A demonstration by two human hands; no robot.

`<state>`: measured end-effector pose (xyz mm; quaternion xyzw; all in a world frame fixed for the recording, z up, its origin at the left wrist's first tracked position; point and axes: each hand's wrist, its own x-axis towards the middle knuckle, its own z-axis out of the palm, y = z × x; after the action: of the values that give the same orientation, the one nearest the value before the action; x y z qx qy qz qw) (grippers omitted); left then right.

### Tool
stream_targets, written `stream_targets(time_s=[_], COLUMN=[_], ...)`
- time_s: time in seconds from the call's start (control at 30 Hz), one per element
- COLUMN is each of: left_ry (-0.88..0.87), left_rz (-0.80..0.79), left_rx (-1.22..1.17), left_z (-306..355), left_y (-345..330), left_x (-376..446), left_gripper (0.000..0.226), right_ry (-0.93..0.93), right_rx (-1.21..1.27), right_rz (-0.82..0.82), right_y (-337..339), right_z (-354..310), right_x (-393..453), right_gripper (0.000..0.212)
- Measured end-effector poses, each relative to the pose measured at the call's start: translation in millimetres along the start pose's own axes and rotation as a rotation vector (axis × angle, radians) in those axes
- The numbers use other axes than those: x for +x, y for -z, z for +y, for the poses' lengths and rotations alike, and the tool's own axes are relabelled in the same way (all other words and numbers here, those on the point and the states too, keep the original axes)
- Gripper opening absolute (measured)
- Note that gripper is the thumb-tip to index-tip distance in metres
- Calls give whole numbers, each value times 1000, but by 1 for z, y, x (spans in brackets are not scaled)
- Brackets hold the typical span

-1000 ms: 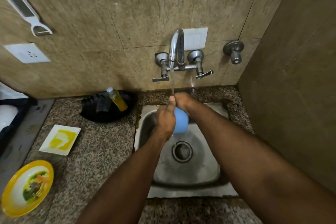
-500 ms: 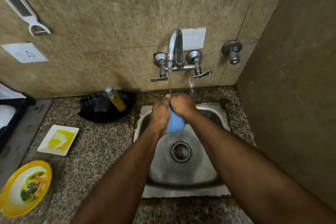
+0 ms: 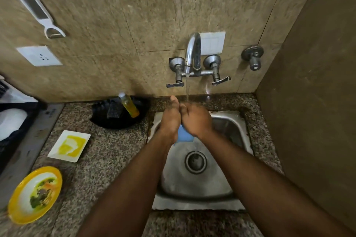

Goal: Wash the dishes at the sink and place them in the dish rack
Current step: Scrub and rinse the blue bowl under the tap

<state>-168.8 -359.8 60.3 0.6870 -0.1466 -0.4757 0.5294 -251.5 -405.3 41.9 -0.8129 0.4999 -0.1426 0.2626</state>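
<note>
Head view: both hands meet over the back of the sink point(image 3: 240, 161), right under the running tap point(image 3: 192, 52). Left hand point(image 3: 170, 121) and right hand point(image 3: 196, 119) clasp a small blue cup point(image 3: 184, 136) between them; only its lower part shows, below the palms. Left thumb sticks up toward 12 o'clock; the rest of the fingers on both hands wrap round the cup, pressed close, tips hidden. Water stream lands at the knuckles. Judgement: the cup looks like light plastic, stiff, unlikely to break, but wet and probably slick, so a grip round the body with a thumb over the rim would hold better than a fingertip pinch. At 9 o'clock of the sink, on the counter point(image 3: 115, 156), a black dish point(image 3: 107, 119) holds a soap bottle point(image 3: 129, 105) and a scrub pad. Further toward 8 o'clock, a white square plate point(image 3: 81, 137) with yellow smears, and a yellow bowl point(image 3: 19, 211) with food scraps, both unwashed. At far left edge, a dark rack point(image 3: 11, 140) with something white in it.
</note>
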Motion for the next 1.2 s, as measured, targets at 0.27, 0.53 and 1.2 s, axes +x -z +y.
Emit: stream_targets(time_s=[0.27, 0.53, 1.2], left_ry=[-79, 110, 17], left_rz=[-1, -107, -75], left_rx=[71, -135, 3], left_z=[-28, -14, 12], left_y=[-4, 10, -5], left_x=[-6, 13, 11], left_gripper=[80, 54, 75], right_ry=[-234, -109, -419], right_rx=[158, 493, 794], right_rz=[-295, -49, -25], right_y=[24, -1, 5], right_z=[1, 13, 11], right_x=[36, 6, 17], right_gripper=[32, 36, 32])
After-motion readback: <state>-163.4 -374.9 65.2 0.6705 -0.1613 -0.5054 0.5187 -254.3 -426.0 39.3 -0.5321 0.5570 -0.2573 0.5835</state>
